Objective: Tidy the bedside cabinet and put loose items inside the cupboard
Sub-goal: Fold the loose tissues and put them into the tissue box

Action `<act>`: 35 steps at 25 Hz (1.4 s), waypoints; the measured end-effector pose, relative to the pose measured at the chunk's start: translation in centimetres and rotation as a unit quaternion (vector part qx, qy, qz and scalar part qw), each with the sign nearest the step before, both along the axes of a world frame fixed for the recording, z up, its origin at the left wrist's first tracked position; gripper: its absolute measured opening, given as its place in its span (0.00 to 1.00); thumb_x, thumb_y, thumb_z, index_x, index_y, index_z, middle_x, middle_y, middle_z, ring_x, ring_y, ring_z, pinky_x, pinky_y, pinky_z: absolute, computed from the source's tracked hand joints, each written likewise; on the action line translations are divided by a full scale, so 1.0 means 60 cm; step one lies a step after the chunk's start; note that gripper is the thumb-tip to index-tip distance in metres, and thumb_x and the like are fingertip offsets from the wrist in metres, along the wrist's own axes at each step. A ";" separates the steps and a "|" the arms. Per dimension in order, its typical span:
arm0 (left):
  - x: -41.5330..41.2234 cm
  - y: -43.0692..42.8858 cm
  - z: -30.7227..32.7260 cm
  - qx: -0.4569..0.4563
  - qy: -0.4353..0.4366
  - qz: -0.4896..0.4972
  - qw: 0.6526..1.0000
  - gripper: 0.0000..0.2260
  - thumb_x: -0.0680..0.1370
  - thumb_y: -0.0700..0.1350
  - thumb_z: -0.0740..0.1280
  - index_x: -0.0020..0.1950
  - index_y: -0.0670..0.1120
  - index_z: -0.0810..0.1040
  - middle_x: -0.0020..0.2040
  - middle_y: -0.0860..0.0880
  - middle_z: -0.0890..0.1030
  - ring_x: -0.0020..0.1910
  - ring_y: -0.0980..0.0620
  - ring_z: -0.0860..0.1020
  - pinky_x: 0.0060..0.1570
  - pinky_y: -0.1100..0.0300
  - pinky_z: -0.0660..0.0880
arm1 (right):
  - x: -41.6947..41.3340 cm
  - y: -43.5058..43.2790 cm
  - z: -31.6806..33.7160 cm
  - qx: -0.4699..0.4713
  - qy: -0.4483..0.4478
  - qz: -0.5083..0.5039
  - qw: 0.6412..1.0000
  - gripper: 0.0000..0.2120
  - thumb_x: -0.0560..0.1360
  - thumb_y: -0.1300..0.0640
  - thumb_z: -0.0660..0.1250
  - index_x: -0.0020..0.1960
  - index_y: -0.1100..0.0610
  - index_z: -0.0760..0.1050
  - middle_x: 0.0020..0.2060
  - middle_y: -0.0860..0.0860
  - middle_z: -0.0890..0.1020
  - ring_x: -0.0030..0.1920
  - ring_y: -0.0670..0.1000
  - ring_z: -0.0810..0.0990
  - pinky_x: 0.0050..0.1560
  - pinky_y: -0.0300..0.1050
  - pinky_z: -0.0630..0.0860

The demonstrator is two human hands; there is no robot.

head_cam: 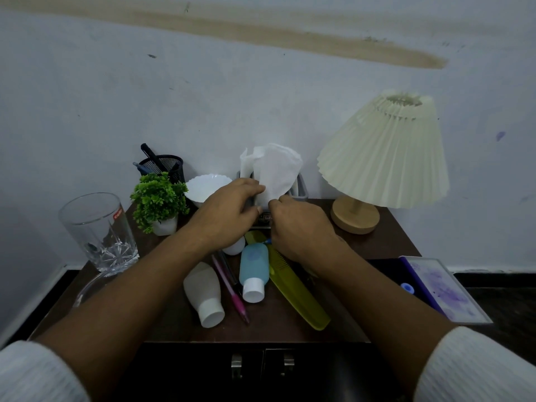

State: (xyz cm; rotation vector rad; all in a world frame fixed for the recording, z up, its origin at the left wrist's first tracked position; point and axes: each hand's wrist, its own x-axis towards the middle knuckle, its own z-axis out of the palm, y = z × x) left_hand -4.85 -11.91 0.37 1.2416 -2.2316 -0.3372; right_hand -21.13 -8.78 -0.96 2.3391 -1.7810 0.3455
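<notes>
On the dark wooden bedside cabinet [385, 242], both hands meet at a grey tissue holder [301, 190] near the back wall. My left hand [229, 210] wraps the holder's front. My right hand [298, 227] pinches the lower edge of the white tissue [275, 169] that stands up out of the holder. In front of the hands lie a white bottle [204, 294], a blue bottle with a white cap [253, 271], a pink pen [232, 291] and a yellow-green comb [295, 288]. The cupboard doors [262, 369] below are closed.
A drinking glass [100, 230] stands at the left edge, a small potted plant [158, 198], a black mesh pen holder [164, 166] and a white bowl [207, 185] behind. A pleated lamp [385, 152] occupies the right. A purple-patterned notebook [443, 288] overhangs the right side.
</notes>
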 end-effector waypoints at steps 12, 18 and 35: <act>-0.002 -0.005 0.023 0.027 0.035 0.008 0.999 0.21 0.81 0.45 0.68 0.74 0.46 0.73 0.74 0.50 0.72 0.64 0.53 0.75 0.60 0.63 0.68 | -0.030 0.042 0.024 -0.086 -0.227 -0.053 0.969 0.14 0.81 0.57 0.62 0.66 0.54 0.77 0.61 0.51 0.79 0.54 0.49 0.79 0.49 0.38 0.72; -0.003 -0.007 0.012 0.040 -0.003 0.001 0.999 0.22 0.79 0.46 0.69 0.73 0.44 0.74 0.73 0.49 0.74 0.70 0.51 0.74 0.68 0.57 0.70 | -0.032 0.036 0.012 -0.025 -0.265 -0.034 0.963 0.16 0.80 0.59 0.64 0.68 0.54 0.75 0.65 0.50 0.76 0.60 0.49 0.78 0.54 0.36 0.72; -0.005 0.047 -0.023 0.127 0.273 0.149 0.942 0.16 0.80 0.45 0.68 0.67 0.49 0.76 0.59 0.52 0.80 0.56 0.52 0.79 0.58 0.54 0.76 | -0.046 0.035 -0.005 0.058 -0.471 -0.112 0.873 0.19 0.80 0.57 0.66 0.70 0.55 0.71 0.63 0.53 0.79 0.61 0.52 0.79 0.63 0.53 0.78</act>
